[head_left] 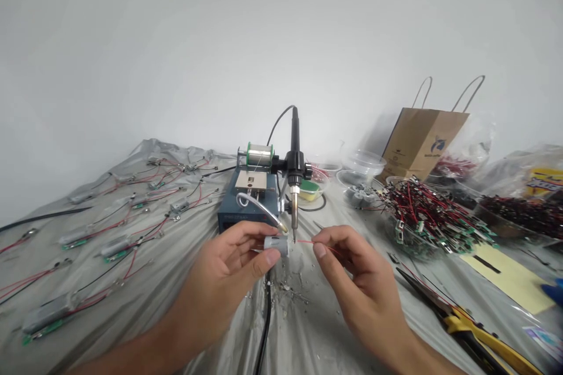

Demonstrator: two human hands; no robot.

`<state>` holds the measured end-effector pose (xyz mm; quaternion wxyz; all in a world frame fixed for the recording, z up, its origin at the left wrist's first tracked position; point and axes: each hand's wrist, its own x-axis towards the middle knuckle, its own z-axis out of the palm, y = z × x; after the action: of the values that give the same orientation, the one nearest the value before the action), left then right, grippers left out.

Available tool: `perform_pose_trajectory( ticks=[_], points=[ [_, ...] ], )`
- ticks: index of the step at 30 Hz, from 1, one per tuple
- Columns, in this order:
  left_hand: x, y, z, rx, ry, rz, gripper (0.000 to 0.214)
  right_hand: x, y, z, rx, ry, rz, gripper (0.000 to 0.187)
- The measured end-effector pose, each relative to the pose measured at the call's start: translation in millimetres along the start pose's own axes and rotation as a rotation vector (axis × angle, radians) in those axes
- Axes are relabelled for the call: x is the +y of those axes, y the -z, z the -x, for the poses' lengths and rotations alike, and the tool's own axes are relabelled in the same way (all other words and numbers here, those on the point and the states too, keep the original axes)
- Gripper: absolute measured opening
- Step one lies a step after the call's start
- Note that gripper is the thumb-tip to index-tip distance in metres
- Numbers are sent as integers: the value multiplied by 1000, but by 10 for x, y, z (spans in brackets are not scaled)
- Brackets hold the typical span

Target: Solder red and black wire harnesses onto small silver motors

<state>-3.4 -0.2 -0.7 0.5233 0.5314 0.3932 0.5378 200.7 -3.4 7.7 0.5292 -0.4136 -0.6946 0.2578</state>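
My left hand (233,263) is closed around a small grey cylindrical motor (276,244), held just under the tip of a soldering iron (294,187) that hangs upright in its stand. My right hand (352,263) pinches a thin red wire (304,241) between thumb and forefinger. The wire's free end reaches the motor beside the iron's tip. A curved metal solder feed tube (264,214) also points at that spot. Behind stands a blue soldering station (246,217) with a solder spool (259,154).
Several finished motors with red and black wires (118,246) lie on the grey plastic sheet at left. A heap of wired parts (422,211), clear bowls (363,162), a brown paper bag (424,137) and yellow-handled pliers (479,337) are at right. Solder scraps (290,290) lie below the hands.
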Motion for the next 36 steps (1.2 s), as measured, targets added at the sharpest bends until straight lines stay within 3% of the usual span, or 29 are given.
perform_pose_trajectory(
  ticks=[36],
  points=[
    [-4, -31, 23, 33, -30, 20, 15, -19, -3, 28, -27, 2, 32, 12]
  ],
)
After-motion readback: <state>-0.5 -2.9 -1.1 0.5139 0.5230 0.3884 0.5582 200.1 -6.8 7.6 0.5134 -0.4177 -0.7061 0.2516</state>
